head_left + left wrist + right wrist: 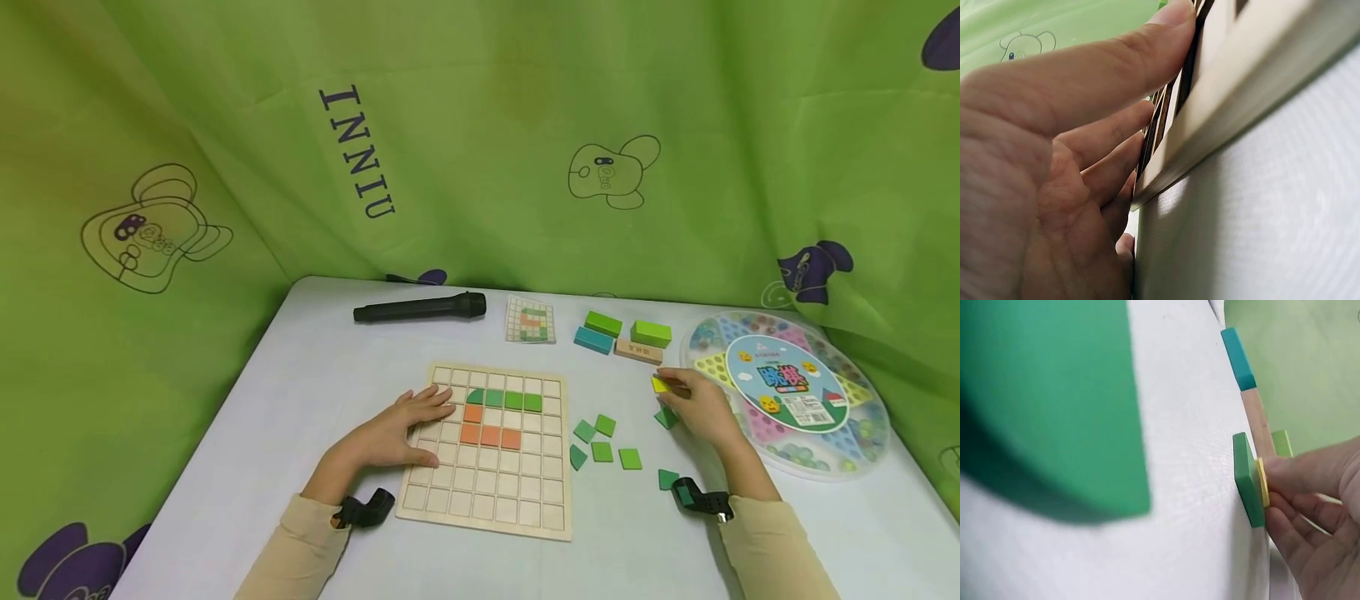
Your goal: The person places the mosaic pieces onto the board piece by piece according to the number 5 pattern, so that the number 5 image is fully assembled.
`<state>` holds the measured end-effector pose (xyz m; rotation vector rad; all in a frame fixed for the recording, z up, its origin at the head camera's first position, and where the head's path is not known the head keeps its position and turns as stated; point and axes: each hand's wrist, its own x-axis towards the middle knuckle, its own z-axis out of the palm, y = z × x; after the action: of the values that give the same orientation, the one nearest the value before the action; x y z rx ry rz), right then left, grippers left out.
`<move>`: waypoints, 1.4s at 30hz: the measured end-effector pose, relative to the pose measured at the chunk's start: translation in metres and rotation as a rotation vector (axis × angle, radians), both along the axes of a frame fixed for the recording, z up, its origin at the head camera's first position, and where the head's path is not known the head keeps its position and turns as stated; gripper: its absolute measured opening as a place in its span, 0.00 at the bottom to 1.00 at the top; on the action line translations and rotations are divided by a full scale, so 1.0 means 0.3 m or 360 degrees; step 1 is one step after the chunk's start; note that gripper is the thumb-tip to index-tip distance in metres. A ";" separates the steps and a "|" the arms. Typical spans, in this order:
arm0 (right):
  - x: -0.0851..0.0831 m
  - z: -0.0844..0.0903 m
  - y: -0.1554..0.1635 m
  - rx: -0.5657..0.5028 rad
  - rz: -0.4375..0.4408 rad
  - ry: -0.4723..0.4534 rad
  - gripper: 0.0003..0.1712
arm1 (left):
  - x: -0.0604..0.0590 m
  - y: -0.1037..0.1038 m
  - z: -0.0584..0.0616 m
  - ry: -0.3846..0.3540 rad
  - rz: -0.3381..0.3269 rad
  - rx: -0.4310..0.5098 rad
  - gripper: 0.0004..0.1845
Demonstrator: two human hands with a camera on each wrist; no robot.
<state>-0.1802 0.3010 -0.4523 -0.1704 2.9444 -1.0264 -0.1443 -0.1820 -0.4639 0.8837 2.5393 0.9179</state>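
A wooden grid board point(495, 502) lies on the table, holding a row of green tiles point(513, 401) and several orange tiles point(490, 435) below it. My left hand point(390, 429) rests on the board's left side with fingers spread; the left wrist view shows its thumb point(1110, 69) and fingertips touching the board's edge point(1210, 125). On the right, my right hand point(701, 408) pinches a yellow tile point(659, 384) between thumb and fingers. In the right wrist view, a green tile point(1247, 481) stands out just in front of the yellow tile point(1262, 481).
Several loose green tiles point(602, 452) lie right of the board. Behind are a pattern card point(530, 320), a black microphone point(420, 308), green blocks point(651, 333), a blue block point(593, 339) and a wooden block point(638, 350). A round board-game case point(787, 383) sits at the right; a green curtain point(480, 167) hangs behind.
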 end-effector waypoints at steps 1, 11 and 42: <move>-0.004 -0.003 0.001 0.0014 -0.0002 0.0005 0.22 | 0.000 0.000 -0.001 0.0001 0.0000 -0.0004 0.45; -0.034 -0.011 -0.013 0.0073 -0.0042 0.0024 0.13 | 0.001 0.002 -0.001 -0.0010 0.0013 -0.0005 0.44; 0.147 0.026 -0.447 -0.0590 0.0233 -0.0324 0.11 | -0.002 0.002 -0.005 0.0006 0.0003 -0.0015 0.45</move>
<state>-0.1359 0.1671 -0.4446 -0.2638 2.4981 -1.4588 -0.1450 -0.1815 -0.4654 0.8809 2.5462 0.9048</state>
